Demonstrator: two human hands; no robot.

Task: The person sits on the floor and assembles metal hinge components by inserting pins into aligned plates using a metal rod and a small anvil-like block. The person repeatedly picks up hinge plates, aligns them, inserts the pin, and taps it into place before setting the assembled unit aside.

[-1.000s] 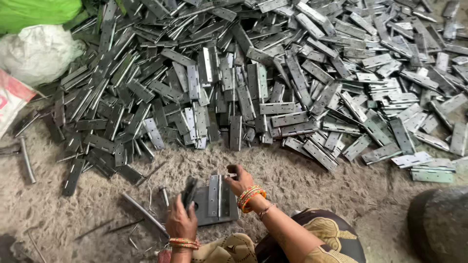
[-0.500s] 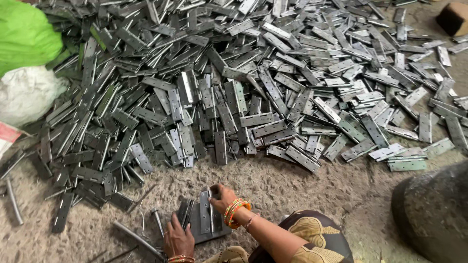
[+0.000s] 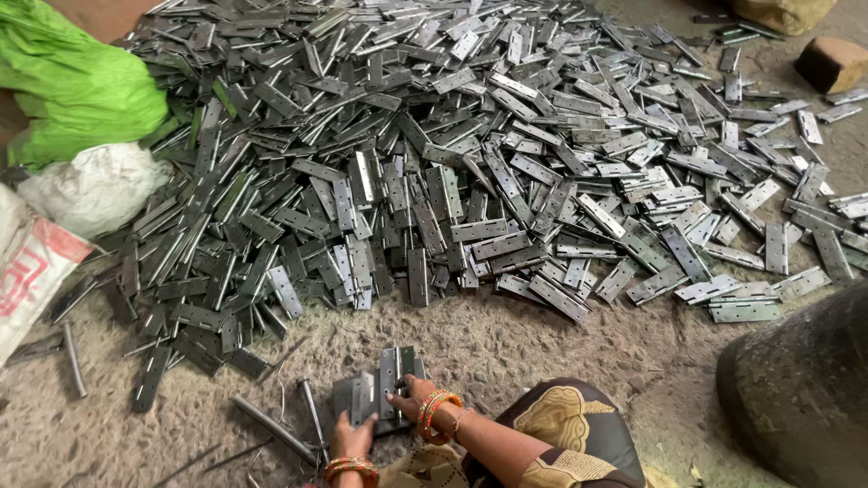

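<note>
A big heap of grey metal hinges (image 3: 470, 172) covers the sandy ground ahead of me. Close to me lies a small stack of hinges (image 3: 378, 396). My left hand (image 3: 348, 436) grips the stack's near left edge, an orange bangle on the wrist. My right hand (image 3: 414, 394), also with orange bangles, presses its fingers on the stack's right side. Both hands sit at the bottom of the view, well short of the heap.
Thin metal rods (image 3: 271, 425) lie left of my hands. A green sack (image 3: 77, 86), a white bag (image 3: 90, 185) and a printed sack (image 3: 32, 271) sit at left. A dark rounded stone (image 3: 800, 389) rises at right, a brown block (image 3: 832, 63) far right.
The view has tilted up, showing more of the heap. My hands have stayed on the small hinge stack, the right one shifting slightly over its right side.
</note>
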